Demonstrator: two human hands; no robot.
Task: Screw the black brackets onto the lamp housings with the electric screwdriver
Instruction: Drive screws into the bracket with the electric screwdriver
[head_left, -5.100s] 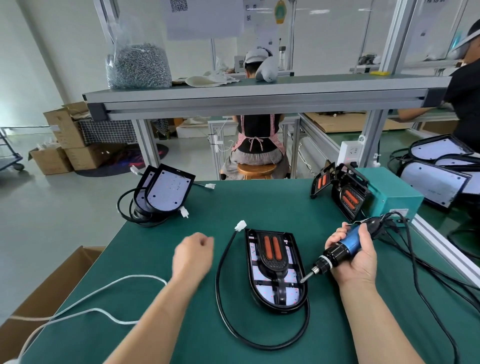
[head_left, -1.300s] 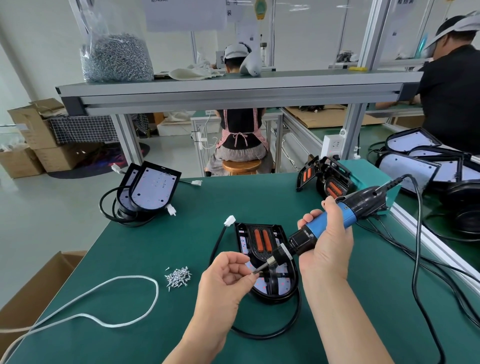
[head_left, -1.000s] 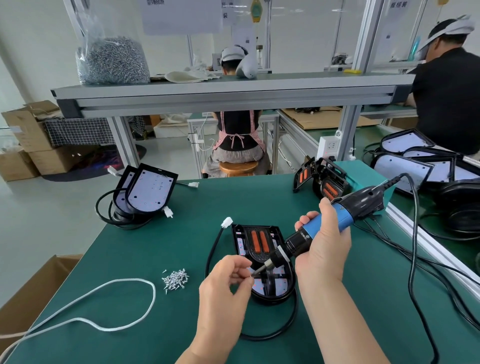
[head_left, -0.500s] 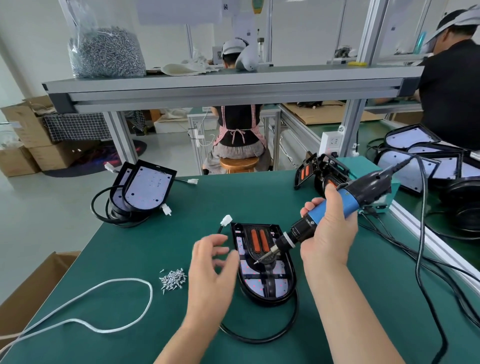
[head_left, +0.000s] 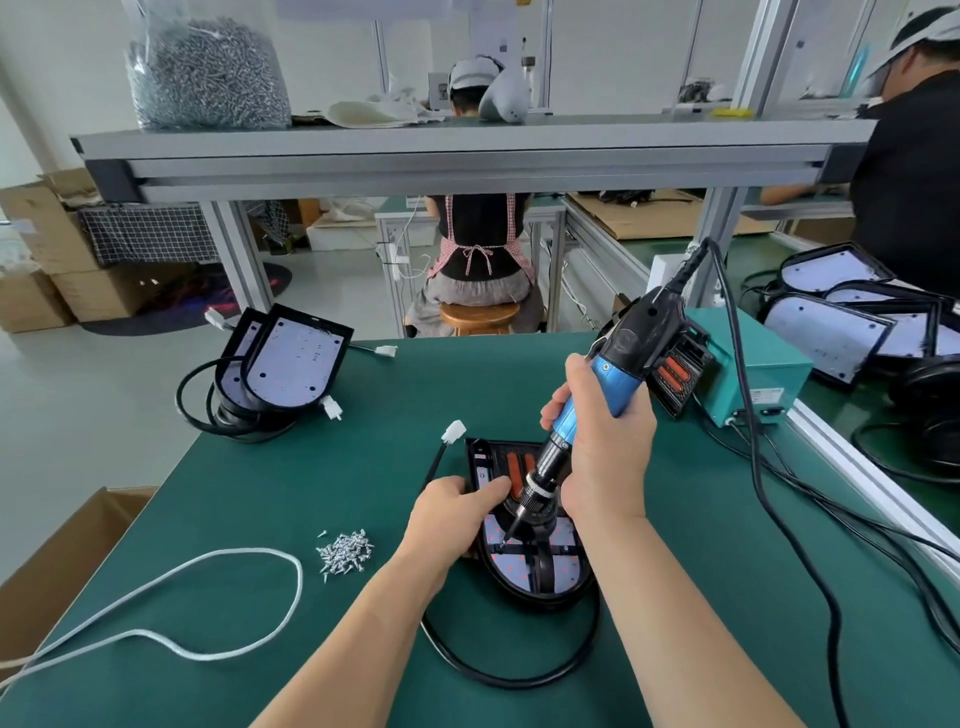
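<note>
A black lamp housing (head_left: 524, 577) lies on the green table (head_left: 322, 478) in front of me, with a black bracket (head_left: 543, 564) across its white board and two orange strips at its far end. My right hand (head_left: 597, 452) grips the blue and black electric screwdriver (head_left: 608, 379), held steeply tilted, its bit tip down on the bracket's left side. My left hand (head_left: 452, 514) rests on the housing's left edge and presses it down, fingers next to the bit. A small heap of loose screws (head_left: 345, 552) lies left of the housing.
The housing's black cable (head_left: 519, 670) loops near me. A white cord (head_left: 208, 597) lies at the left. Stacked housings (head_left: 283, 364) stand far left, more brackets (head_left: 675, 374) lean on a teal box (head_left: 753, 374) at right. A person in black works at the right; a screw bag (head_left: 208, 73) sits on the shelf.
My left hand put a screw on the bit, drew away open, then came down onto the housing. The screwdriver swung steeper and its bit dropped onto the bracket.
</note>
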